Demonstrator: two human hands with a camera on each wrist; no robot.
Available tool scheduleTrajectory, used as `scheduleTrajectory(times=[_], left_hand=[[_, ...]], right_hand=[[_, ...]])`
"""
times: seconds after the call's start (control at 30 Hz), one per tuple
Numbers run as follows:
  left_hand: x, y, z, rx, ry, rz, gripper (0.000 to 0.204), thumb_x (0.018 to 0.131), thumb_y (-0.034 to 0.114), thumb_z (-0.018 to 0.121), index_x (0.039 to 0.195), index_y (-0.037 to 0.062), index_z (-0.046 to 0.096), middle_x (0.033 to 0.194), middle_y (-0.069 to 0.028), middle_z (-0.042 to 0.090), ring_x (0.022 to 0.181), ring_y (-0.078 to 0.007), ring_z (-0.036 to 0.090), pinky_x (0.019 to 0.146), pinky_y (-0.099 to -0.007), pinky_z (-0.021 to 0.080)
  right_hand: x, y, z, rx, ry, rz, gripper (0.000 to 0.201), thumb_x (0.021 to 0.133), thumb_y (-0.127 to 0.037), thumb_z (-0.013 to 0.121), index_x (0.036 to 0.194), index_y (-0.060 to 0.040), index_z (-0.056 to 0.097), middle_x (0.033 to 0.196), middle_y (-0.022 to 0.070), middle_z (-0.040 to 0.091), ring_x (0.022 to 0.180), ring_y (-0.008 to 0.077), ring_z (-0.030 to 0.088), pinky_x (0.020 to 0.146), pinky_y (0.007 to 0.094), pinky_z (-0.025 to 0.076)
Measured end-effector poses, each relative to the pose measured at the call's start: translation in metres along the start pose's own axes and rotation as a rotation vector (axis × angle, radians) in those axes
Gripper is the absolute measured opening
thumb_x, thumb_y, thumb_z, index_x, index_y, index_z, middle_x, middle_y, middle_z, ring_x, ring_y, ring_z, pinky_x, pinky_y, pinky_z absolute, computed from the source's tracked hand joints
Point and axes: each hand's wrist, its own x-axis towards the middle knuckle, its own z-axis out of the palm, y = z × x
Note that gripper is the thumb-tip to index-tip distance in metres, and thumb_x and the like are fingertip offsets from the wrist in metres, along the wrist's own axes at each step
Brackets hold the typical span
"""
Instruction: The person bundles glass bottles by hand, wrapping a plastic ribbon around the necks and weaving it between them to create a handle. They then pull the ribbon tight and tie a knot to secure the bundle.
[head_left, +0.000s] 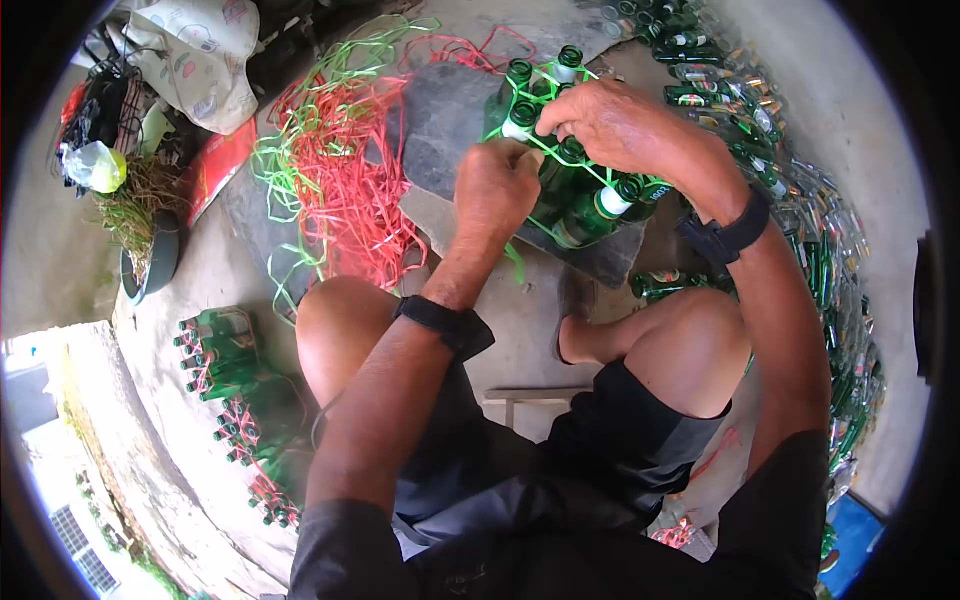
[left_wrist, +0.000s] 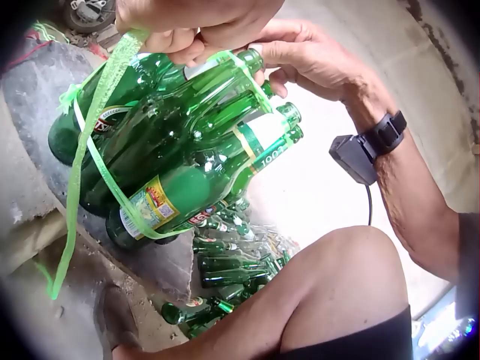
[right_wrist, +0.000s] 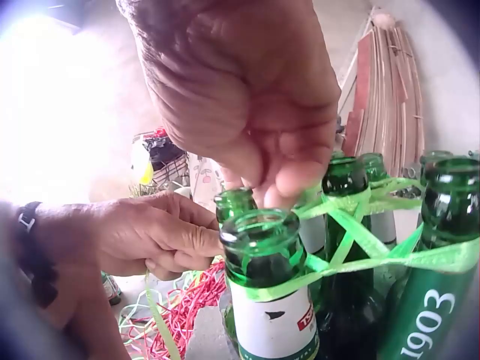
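A bundle of green glass bottles [head_left: 588, 215] stands on a grey stone slab [head_left: 440, 130], bound by green plastic strap [left_wrist: 112, 180] around the bodies and between the necks. My left hand [head_left: 497, 187] grips a length of this strap at the near left of the necks, and the loose end hangs below the fist in the left wrist view. Over the bottle tops my right hand [head_left: 615, 125] bends down, with curled fingers [right_wrist: 292, 176] pinching at the strap among the necks. Its fingertips are partly hidden behind a white-labelled bottle [right_wrist: 274, 322].
Left of the slab lies a tangled heap of red and green strap [head_left: 350, 180]. Many loose green bottles [head_left: 760, 150] are piled along the right wall. Tied bottle bundles [head_left: 235, 350] stand on the floor at left, below a potted plant [head_left: 150, 250]. My knees flank the work.
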Motion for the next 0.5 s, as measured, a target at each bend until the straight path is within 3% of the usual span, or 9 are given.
scheduleTrajectory(times=[0.07, 0.13, 0.27, 0.37, 0.43, 0.5], left_hand=[[0.000, 0.003, 0.001, 0.059, 0.003, -0.008, 0.023, 0.089, 0.024, 0.074, 0.094, 0.0019, 0.080, 0.086, -0.0228, 0.075, 0.084, -0.0421, 0.074, 0.076, -0.0488, 0.056], [-0.001, 0.002, 0.004, 0.073, 0.008, -0.035, 0.024, 0.090, 0.025, 0.074, 0.093, 0.0019, 0.079, 0.086, -0.0236, 0.074, 0.085, -0.0431, 0.074, 0.076, -0.0499, 0.056], [0.001, -0.004, 0.013, 0.089, 0.049, -0.064, 0.029, 0.090, 0.031, 0.074, 0.089, 0.0021, 0.078, 0.084, -0.0260, 0.073, 0.085, -0.0464, 0.072, 0.075, -0.0536, 0.056], [0.002, -0.004, 0.015, 0.118, 0.058, -0.090, 0.032, 0.092, 0.034, 0.073, 0.088, 0.0022, 0.078, 0.084, -0.0265, 0.072, 0.086, -0.0482, 0.072, 0.076, -0.0553, 0.055], [0.001, 0.000, 0.014, 0.112, 0.053, -0.112, 0.033, 0.092, 0.035, 0.073, 0.087, 0.0021, 0.078, 0.085, -0.0265, 0.073, 0.086, -0.0486, 0.072, 0.076, -0.0556, 0.055], [0.000, 0.002, 0.013, 0.104, 0.047, -0.134, 0.034, 0.092, 0.035, 0.073, 0.087, 0.0020, 0.078, 0.085, -0.0264, 0.073, 0.087, -0.0490, 0.071, 0.076, -0.0559, 0.055]], right_hand=[[0.004, -0.002, -0.002, 0.032, -0.019, -0.038, 0.033, 0.086, 0.007, 0.059, 0.114, -0.0013, 0.075, 0.095, 0.0189, 0.075, 0.078, 0.0345, 0.073, 0.071, 0.0439, 0.058], [0.012, -0.023, -0.018, 0.217, -0.345, 0.457, 0.045, 0.082, 0.010, 0.050, 0.117, -0.0012, 0.076, 0.089, 0.0176, 0.076, 0.063, 0.0246, 0.072, 0.053, 0.0397, 0.056], [0.015, -0.022, -0.020, 0.244, -0.367, 0.440, 0.052, 0.078, 0.010, 0.045, 0.118, -0.0013, 0.076, 0.083, 0.0157, 0.074, 0.056, 0.0187, 0.069, 0.043, 0.0348, 0.050], [0.017, -0.024, -0.022, 0.209, -0.447, 0.487, 0.053, 0.075, 0.011, 0.046, 0.118, -0.0002, 0.075, 0.095, 0.0171, 0.073, 0.057, 0.0202, 0.068, 0.045, 0.0341, 0.052], [0.015, -0.017, -0.018, 0.279, -0.421, 0.416, 0.054, 0.074, 0.011, 0.048, 0.121, -0.0003, 0.073, 0.112, 0.0177, 0.069, 0.055, 0.0205, 0.066, 0.046, 0.0346, 0.052], [0.018, -0.015, -0.020, 0.264, -0.460, 0.421, 0.056, 0.073, 0.012, 0.049, 0.122, -0.0007, 0.072, 0.117, 0.0176, 0.067, 0.055, 0.0207, 0.065, 0.047, 0.0350, 0.051]])
